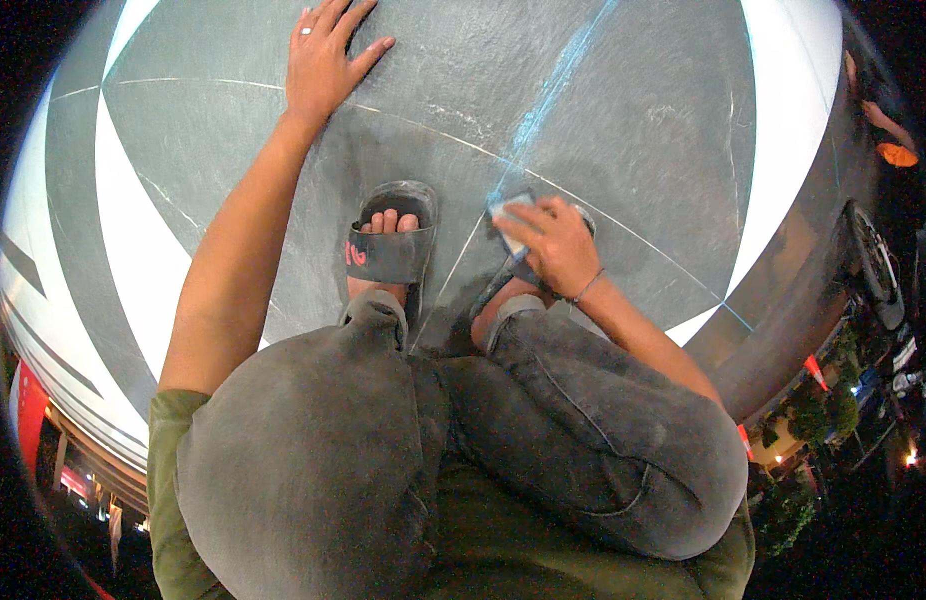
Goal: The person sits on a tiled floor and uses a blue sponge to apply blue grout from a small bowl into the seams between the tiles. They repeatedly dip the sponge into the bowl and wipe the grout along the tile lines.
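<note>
My left hand (328,55) rests on the dark grey pavement (423,60) with its fingers spread, a ring on one of them. Between the fingers and thumb of my right hand (558,243) is a small white-and-blue block (513,222), slightly blurred, its exact kind unclear. That block is at the near end of a smeared light-blue line (561,90), which runs away from me across the grey surface. My right hand is just in front of my right foot and partly hides it. Whether the block touches the ground cannot be made out.
My left foot in a black slide sandal (391,255) stands between my arms. Thin white lines (423,122) cross the pavement, and broad white painted bands (793,110) flank it. Farther right are a wheel (876,262), an orange cone (815,372) and another person's arm (886,122).
</note>
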### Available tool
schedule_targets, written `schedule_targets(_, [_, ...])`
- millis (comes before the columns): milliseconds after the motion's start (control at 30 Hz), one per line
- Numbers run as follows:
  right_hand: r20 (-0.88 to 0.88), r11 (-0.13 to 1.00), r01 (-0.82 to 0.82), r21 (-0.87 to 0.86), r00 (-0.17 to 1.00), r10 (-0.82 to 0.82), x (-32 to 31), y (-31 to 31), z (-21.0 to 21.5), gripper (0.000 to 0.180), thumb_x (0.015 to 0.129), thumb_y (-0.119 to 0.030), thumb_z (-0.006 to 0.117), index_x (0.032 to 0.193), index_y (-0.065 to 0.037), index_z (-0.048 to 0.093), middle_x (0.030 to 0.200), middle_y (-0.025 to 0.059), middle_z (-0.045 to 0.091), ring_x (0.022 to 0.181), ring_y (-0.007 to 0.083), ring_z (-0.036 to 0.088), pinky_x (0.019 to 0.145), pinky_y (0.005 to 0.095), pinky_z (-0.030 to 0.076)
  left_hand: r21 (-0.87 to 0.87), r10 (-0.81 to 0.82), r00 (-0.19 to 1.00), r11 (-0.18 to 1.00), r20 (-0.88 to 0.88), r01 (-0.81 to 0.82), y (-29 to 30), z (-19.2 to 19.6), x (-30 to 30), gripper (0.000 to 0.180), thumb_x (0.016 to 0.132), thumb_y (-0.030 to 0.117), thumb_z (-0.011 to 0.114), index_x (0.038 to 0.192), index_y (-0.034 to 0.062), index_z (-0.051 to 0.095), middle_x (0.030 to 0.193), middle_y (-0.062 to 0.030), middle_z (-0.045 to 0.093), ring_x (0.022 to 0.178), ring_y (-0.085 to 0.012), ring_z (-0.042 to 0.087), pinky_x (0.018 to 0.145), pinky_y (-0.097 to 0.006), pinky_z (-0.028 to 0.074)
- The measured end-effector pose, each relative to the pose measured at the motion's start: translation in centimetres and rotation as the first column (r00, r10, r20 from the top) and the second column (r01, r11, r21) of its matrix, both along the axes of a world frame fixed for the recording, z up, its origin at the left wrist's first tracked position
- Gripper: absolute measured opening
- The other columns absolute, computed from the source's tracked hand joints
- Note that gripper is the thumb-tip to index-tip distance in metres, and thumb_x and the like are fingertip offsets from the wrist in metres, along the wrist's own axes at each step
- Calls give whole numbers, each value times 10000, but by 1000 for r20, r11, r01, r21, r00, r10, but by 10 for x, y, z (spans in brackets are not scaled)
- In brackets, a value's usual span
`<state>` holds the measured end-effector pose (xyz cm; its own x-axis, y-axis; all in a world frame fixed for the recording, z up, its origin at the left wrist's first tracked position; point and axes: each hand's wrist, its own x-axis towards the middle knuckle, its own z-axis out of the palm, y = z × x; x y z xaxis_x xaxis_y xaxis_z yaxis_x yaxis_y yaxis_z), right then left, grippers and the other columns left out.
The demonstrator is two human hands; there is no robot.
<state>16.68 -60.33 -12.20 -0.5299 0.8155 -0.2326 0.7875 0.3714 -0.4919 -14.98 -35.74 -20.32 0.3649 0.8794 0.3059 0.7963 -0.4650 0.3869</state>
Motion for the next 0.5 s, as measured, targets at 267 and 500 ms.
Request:
schedule_targets(267, [-5,998,52,35,999,-52,-20,-19,-19,576,762,-81,688,1324,-202,694,1356,8,663,1087,279,590,909,404,501,76,-29,998,997,-47,32,5,-13,-3,572,909,482,737,1398,200,642,1530,-46,543,1434,-293,474,1209,-519,311])
schedule_targets(500, [-30,999,-22,35,999,23,-18,-11,0,479,810,-161,683,1282,-233,723,1379,-21,655,1126,243,587,907,401,457,26,-20,999,999,-25,21,1,-3,1,578,873,411,767,1357,121,644,1507,-120,539,1399,-353,480,1176,-506,348])
